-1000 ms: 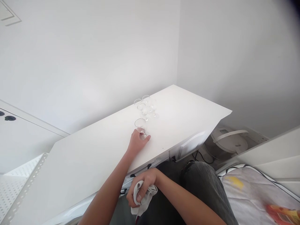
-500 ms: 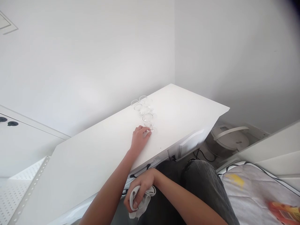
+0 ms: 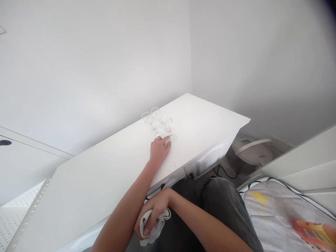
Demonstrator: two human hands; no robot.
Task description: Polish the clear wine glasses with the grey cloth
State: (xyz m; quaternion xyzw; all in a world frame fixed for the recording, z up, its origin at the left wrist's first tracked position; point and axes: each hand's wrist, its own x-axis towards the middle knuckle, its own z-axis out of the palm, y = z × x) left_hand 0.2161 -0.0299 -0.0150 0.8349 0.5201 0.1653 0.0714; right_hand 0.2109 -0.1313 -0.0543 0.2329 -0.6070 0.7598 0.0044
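Note:
On the white tabletop (image 3: 110, 161), my left hand (image 3: 159, 149) reaches forward with thumb and forefinger closed at the stem and foot of a clear stemmed glass (image 3: 167, 123). This glass stands upright at the right front of a small cluster. Just left of it is another clear glass (image 3: 149, 121), and more glasses (image 3: 155, 110) stand behind near the wall; their outlines overlap. Low in front of the table, my right hand (image 3: 152, 213) grips a crumpled grey-white cloth (image 3: 154, 232), close by the left forearm.
A white wall (image 3: 105, 70) rises behind the table. Drawer fronts with dark knobs (image 3: 191, 176) are below its front edge. To the right are a lidded white appliance (image 3: 253, 152) with a handle, a black cable, and a quilted pad (image 3: 278, 206) bearing a red-yellow packet (image 3: 312, 232).
My left hand has slid the front glass back toward the other glasses, so it now stands close among them. The right hand still holds the cloth; the view has shifted slightly.

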